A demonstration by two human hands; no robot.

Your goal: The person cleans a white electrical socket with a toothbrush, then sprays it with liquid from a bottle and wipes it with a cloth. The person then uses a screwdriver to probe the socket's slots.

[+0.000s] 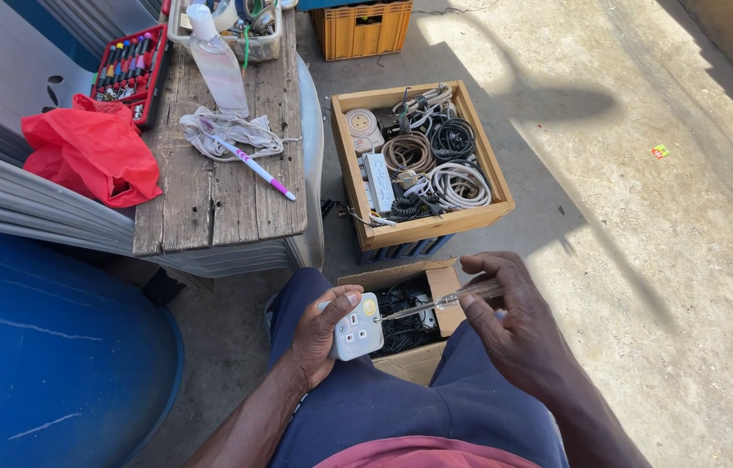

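Low in the centre of the frame, our left hand [319,334] curls round a white wall socket [358,329], thumb on its face, grip clenched on it. Our right hand [514,325] pinches a clear-handled screwdriver [440,302], its tip at the socket's upper edge. Behind them, a cardboard box [440,282] of dark cables sits partly hidden; its contents are hard to make out.

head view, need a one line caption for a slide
Left hand holds a white socket while right hand sets a screwdriver to it, above a cardboard box.
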